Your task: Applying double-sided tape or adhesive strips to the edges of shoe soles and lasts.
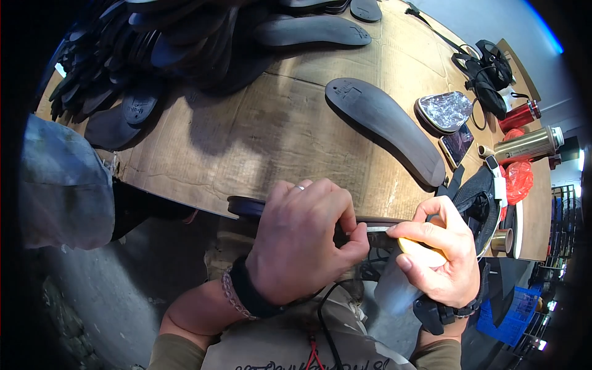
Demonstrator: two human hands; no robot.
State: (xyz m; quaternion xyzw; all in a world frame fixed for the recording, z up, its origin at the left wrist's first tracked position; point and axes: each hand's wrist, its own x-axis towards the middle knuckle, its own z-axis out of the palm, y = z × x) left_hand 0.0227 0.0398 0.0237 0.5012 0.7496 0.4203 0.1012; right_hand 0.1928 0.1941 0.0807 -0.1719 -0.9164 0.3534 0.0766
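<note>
The left hand (302, 237) is gripping a dark sole (244, 206), which is sitting by the near edge of the brown surface (277, 151). The right hand (447, 250) is pinching a yellow thing (423, 252). A bigger-looking sole (385, 126) is lying farther away.

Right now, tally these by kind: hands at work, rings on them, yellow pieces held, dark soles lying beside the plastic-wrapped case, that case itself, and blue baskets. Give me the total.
Hands: 2 (left hand, right hand)
Ring: 1
Yellow piece: 1
Dark sole: 1
Plastic-wrapped case: 1
Blue basket: 1
Total: 7
</note>
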